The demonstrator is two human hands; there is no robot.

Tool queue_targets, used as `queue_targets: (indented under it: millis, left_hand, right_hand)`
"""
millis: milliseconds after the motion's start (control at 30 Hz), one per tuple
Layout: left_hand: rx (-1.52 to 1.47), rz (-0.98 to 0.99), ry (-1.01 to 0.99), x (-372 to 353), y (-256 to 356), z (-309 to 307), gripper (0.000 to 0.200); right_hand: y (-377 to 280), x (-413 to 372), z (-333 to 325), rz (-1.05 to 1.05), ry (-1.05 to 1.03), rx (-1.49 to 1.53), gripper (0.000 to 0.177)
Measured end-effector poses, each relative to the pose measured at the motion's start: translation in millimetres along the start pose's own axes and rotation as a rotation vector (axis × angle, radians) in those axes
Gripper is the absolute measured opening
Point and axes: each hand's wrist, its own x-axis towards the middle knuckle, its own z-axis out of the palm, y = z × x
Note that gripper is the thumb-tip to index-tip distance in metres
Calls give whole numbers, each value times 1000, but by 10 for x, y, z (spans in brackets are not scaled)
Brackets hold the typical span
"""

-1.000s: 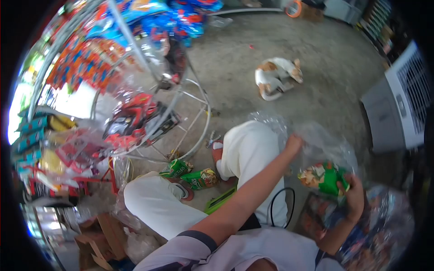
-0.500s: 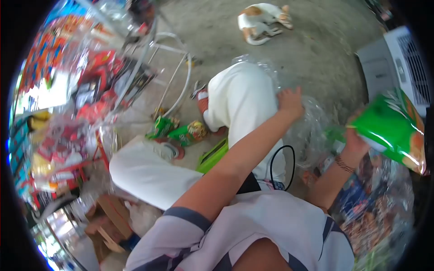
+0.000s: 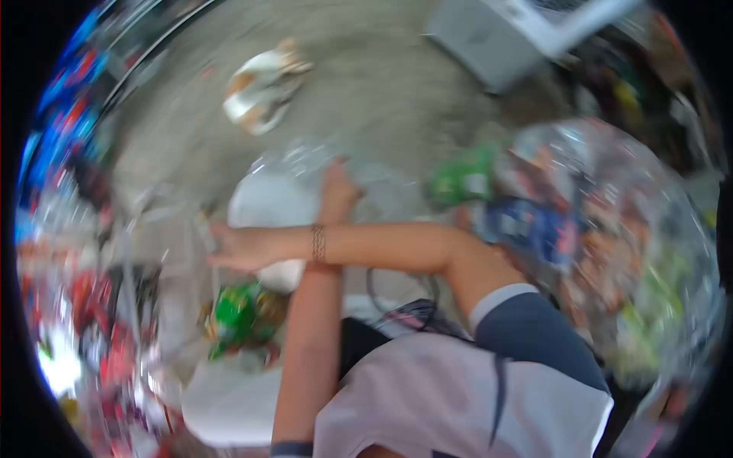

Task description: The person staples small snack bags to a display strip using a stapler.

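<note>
My right hand point(image 3: 246, 248), with a braided band point(image 3: 318, 243) at the wrist, reaches across over my left forearm. Its fingers look spread and hold nothing visible, though motion blurs them. Below it, green snack packets point(image 3: 235, 311) lie on the floor between my legs. My left hand point(image 3: 339, 192) is beyond the crossed arm, beside my white-trousered knee point(image 3: 271, 202) and against clear plastic point(image 3: 374, 191). Blur hides whether its fingers grip that plastic. Another green packet point(image 3: 462, 177) sits to the right, by a large clear bag of packaged goods point(image 3: 603, 229).
A white and orange cat point(image 3: 263, 91) lies on the concrete floor point(image 3: 366, 76) ahead. A grey and white box-like appliance point(image 3: 489, 46) stands at the upper right. Along the left are a pale metal frame point(image 3: 130, 282) and blurred, brightly coloured packaged goods point(image 3: 84, 305).
My right hand has swung from far right to the left across my left arm, and the green snack bag is out of it. The view has turned right.
</note>
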Motion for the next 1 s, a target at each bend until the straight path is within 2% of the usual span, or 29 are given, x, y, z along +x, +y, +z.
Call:
queue_targets:
  millis: [33,67,133,167,233,267,333,367,400,433,500,533,567,600,633,667,767,867,967,1000]
  left_hand:
    - [-115,-75,-98,-41,100,-110,75]
    - [-105,-239,-205,83,35,-52,74]
    - [-486,-276,-276,328,-303,174,74]
    - [-416,-355,-220,317,-178,50,74]
    - [-722,-474,-191,353,-76,-40,73]
    - [-893,-423,-111,445,-96,8,74]
    - [-1226,-337,59,571,-213,180,75]
    - [-1130,-229,96,509,-106,152,73]
    - [-1028,-125,135,394,53,108,70]
    - [-931,-18,176,329,152,62,68]
    - [-704,21,203,441,-28,223,56]
    - [-588,34,227,495,-115,248,50]
    - [-679,-155,144,511,-107,188,45]
    - [-767,-348,59,521,-87,127,41]
    - [-854,-547,-27,516,-83,84,36]
    - [-901,-542,-30,516,-106,86,34]
    - [-1005,-526,-12,524,-169,27,29]
    - [-1061,-506,3,409,-104,-72,24]
    - [-1097,-490,-25,336,-59,-94,21]
    - [-1095,-488,-36,288,-19,-117,22]
  right_hand:
    - [-94,-254,-170,-149,60,149,53]
    - [-140,-563,-434,-150,165,61,45]
    - [-510,-1555,-923,-235,476,-73,24]
    - [-773,-2085,-1031,-228,703,-304,22]
    - [-1356,-3160,-1105,-175,1188,-646,20]
    - [-1645,-3737,-1074,-45,1491,-982,21]
    - [-2160,-4702,-684,-47,2043,-1275,24]
    - [-2269,-5460,-542,-179,2270,-1597,24]
    - [-2382,-6046,-356,-471,2480,-1538,24]
    - [-2515,-6238,-189,-867,2730,-1287,23]
    - [-2490,-6760,35,-102,2971,-1554,32]
    - [-2353,-7462,124,682,2846,-1644,37]
    - [-2119,-8021,30,1005,2551,-1431,42]
    - [-1888,-8564,-61,1213,2215,-1241,48]
    - [-1460,-9249,-140,1376,2107,-1075,49]
    - [-1062,-9850,-210,1525,1971,-919,51]
    - [-989,-8557,-243,804,2238,-482,49]
    - [-925,-8457,-233,272,2196,-352,43]
    - [-1436,-7698,-135,807,2019,-828,39]
    - [-1399,-7993,-243,801,1993,-982,35]
